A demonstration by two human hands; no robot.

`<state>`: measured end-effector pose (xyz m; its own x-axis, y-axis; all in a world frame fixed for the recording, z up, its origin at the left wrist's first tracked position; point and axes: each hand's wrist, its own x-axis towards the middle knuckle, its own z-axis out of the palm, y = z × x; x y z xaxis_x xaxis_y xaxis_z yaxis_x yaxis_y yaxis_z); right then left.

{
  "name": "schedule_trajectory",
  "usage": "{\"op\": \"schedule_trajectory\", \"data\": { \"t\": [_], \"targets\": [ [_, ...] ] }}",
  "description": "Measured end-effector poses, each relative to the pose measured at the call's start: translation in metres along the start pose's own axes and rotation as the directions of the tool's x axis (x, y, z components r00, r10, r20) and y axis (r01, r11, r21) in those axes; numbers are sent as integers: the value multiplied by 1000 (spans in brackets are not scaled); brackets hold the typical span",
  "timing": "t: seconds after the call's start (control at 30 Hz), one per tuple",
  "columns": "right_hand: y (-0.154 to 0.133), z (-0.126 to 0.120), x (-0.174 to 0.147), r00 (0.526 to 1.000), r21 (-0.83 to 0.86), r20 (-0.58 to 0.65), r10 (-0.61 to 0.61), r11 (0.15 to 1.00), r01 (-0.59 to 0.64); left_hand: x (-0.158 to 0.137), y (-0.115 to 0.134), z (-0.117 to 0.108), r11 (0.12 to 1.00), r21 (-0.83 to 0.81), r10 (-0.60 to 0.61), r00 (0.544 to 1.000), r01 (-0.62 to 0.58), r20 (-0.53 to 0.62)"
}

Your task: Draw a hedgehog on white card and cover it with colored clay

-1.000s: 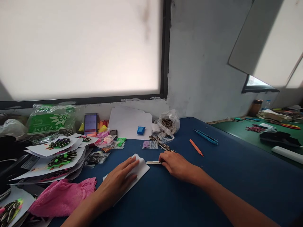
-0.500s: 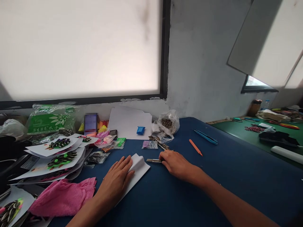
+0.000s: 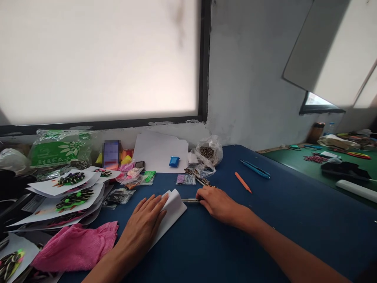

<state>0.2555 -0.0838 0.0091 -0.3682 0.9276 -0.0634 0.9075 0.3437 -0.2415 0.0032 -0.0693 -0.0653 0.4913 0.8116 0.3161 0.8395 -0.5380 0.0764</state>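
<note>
Head view, from just above the work: the left hand (image 3: 144, 224) lies flat, fingers spread, on a folded white sheet of paper (image 3: 173, 208) on the blue table (image 3: 265, 228), pinning its near part down while the far corner lifts slightly off the surface. The right hand (image 3: 218, 204) rests on the table just to the right of the paper, its fingers closed around a small metal blade or knife (image 3: 190, 200) (too slim and blurred to name for sure) whose tip points left and reaches the paper's right edge. So the paper sits between the two hands, under the left one and touching the tool held by the right.

Just behind the right hand lie loose striped sunflower seeds (image 3: 203, 181) and a small bag of purple beads (image 3: 185, 179). Farther back stands a clear plastic bag of seeds (image 3: 209, 152), beside a stack of white sheets (image 3: 159, 151) with a blue clip (image 3: 174, 161) on it. An orange pencil (image 3: 243, 182) and blue tweezers (image 3: 255, 169) lie well to the right of the hand.

Left of the left hand is a pink cloth (image 3: 76, 247), and beyond it a pile of white cards with seed flowers (image 3: 70, 192) glued on. A green packet (image 3: 59, 148) leans against the wall below the window (image 3: 100, 59).
</note>
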Motion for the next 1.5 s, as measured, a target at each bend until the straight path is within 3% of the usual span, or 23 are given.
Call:
{"op": "schedule_trajectory", "data": {
  "t": [0.33,0.5,0.63,0.8,0.93,1.13,1.37,1.5],
  "targets": [
    [9,-6,-4,994,47,65,-92,995,89,1,3,-17,999,-7,46,999,-47,-22],
    [13,-3,-4,992,61,54,-117,992,114,1,10,-26,972,-148,208,960,-182,190],
    [15,-4,-4,991,64,40,-129,990,126,0,9,-21,975,-186,170,940,-118,296],
    [16,-7,-4,990,61,40,-135,989,132,-1,3,-19,986,-157,106,955,-63,278],
    [16,-6,-3,989,60,43,-141,989,138,0,4,-21,983,-166,124,944,-75,306],
    [16,-3,-1,990,58,26,-139,989,138,3,4,-22,991,-133,42,936,5,350],
    [18,2,3,986,50,7,-168,985,168,7,2,-26,958,-261,198,926,-114,322],
    [16,9,7,986,24,-44,-162,986,164,8,3,-26,952,-290,201,916,-99,346]
  ]
}}
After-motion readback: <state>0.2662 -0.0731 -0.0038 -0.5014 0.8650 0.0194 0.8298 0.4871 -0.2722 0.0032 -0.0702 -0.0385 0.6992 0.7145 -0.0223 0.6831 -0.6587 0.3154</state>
